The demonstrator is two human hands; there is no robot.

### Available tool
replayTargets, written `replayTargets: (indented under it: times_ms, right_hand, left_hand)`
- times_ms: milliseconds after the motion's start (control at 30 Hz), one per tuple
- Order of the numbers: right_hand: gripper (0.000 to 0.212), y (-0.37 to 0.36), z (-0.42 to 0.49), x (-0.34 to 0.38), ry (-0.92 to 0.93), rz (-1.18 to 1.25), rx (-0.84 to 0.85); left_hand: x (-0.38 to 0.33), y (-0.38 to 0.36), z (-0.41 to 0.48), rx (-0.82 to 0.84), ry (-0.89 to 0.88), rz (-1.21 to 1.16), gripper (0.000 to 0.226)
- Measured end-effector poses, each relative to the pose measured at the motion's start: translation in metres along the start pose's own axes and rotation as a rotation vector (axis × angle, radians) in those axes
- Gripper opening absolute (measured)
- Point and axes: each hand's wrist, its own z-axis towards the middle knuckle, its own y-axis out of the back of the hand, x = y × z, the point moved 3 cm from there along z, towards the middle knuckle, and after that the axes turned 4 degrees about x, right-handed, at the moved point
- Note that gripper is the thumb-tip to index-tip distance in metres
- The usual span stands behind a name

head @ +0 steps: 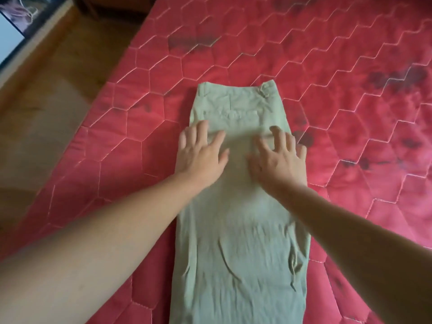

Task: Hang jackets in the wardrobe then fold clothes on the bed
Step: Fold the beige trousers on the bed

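A pair of pale green trousers [236, 242] lies lengthwise on the red quilted mattress [304, 54], folded leg on leg, waistband at the far end and a back pocket facing up. My left hand [201, 155] lies flat with spread fingers on the trousers' left side below the pocket. My right hand [278, 157] presses flat on the right side, fingers spread. Both hands look a little blurred. The trouser legs run out of view at the bottom edge.
The mattress shows dark stains at the far middle and on the right. Its left edge runs diagonally, and beyond it lies a wooden floor [35, 113]. A dark-framed panel [14, 26] stands at the top left corner.
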Motion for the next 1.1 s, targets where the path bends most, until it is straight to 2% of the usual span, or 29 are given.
replayTargets:
  times_ms: [133, 200, 433, 567, 600, 667, 767, 867, 1000, 1100]
  right_hand:
    - [0.070, -0.021, 0.055, -0.009, 0.028, -0.035, 0.104]
    - [0.074, -0.034, 0.058, -0.014, 0.029, -0.027, 0.058]
    - [0.074, -0.029, 0.058, -0.013, 0.041, -0.003, -0.017]
    - [0.070, -0.021, 0.042, -0.002, 0.006, -0.154, -0.022]
    - [0.069, -0.020, 0.031, 0.003, 0.002, -0.169, -0.013]
    - [0.068, -0.022, -0.016, 0.018, 0.017, -0.036, 0.036]
    - [0.069, -0.038, -0.137, 0.037, 0.091, 0.170, 0.122]
    - [0.067, -0.058, -0.241, 0.035, 0.178, 0.072, 0.106]
    - [0.065, -0.067, -0.269, 0.029, 0.141, 0.056, 0.110]
    - [0.067, -0.064, -0.280, 0.038, 0.078, 0.065, 0.165]
  left_hand:
    - [0.013, -0.023, 0.038, 0.113, 0.028, -0.028, 0.069]
    - [0.014, -0.033, 0.040, 0.101, 0.040, -0.036, 0.070]
    - [0.016, -0.027, 0.042, 0.051, 0.035, -0.051, 0.067]
    - [0.005, -0.015, 0.013, -0.044, -0.028, 0.013, 0.061]
    - [0.001, -0.016, -0.002, -0.028, -0.039, 0.008, 0.059]
    - [-0.009, -0.020, -0.053, 0.054, -0.087, -0.032, 0.057]
    - [-0.025, -0.026, -0.155, 0.155, -0.186, -0.053, 0.063]
    - [-0.029, -0.037, -0.240, 0.162, -0.194, -0.025, 0.065]
    - [-0.027, -0.044, -0.271, 0.118, -0.155, -0.025, 0.063]
    - [-0.028, -0.042, -0.278, 0.158, -0.145, -0.068, 0.063]
